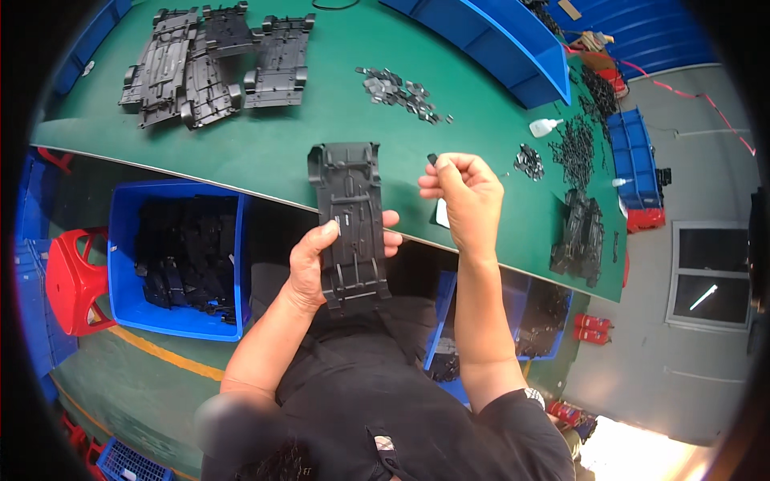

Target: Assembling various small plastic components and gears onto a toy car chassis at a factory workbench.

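My left hand (pixel 311 250) grips a long black plastic chassis plate (pixel 350 208), thumb on its near face and fingertips showing past its right edge. The plate is upright, at the near edge of the green table (pixel 265 152). To its right, my right hand (pixel 469 188) pinches a small black part (pixel 433 159) between thumb and fingertips, raised apart from the plate. The small part's exact shape is too small to tell. Beneath the right hand, a white piece (pixel 442 212) shows at the table edge, partly hidden.
Several similar chassis plates (pixel 273 64) lie at the far left. Small dark pieces (pixel 397 92) are scattered mid-table, with a white bottle (pixel 545 127) farther right. Black parts fill a blue bin (pixel 119 264) at lower left, beside a red stool (pixel 68 280). Blue trays (pixel 489 44) stand at the back.
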The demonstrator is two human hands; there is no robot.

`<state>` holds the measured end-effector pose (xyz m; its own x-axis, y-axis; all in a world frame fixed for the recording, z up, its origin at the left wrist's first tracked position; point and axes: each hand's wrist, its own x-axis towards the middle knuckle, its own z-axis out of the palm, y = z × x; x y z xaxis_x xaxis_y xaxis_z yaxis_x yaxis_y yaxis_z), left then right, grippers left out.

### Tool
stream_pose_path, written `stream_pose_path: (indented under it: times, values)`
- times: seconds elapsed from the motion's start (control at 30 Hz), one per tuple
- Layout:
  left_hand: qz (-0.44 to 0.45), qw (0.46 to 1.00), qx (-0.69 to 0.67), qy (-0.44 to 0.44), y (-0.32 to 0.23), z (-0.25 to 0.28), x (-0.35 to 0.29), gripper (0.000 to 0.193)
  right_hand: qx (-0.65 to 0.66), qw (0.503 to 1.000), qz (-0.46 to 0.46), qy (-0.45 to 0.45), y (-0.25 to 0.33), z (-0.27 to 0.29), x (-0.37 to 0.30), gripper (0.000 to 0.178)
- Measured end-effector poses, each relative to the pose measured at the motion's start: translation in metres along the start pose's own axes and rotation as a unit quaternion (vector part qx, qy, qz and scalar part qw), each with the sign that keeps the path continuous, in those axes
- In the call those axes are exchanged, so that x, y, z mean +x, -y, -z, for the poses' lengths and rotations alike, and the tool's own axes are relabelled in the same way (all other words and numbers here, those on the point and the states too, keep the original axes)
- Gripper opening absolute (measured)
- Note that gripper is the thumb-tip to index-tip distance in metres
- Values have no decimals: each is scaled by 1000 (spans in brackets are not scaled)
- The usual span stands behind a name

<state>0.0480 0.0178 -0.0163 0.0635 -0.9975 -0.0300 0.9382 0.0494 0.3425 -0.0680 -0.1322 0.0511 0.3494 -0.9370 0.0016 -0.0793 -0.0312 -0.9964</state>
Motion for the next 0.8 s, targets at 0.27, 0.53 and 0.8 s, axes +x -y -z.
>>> stream_pose_path:
  times: [0.27,0.53,0.8]
  values:
    - [-1,1000,24,-5,13,-4,10,70,5,999,-38,-37,-9,52,-44,13]
    - [-14,1000,17,-23,22,-8,14,67,-136,986,46,-90,-38,84,-44,13]
    - [-10,1000,22,-19,21,-7,13,69,-317,929,166,-95,-36,85,-37,17]
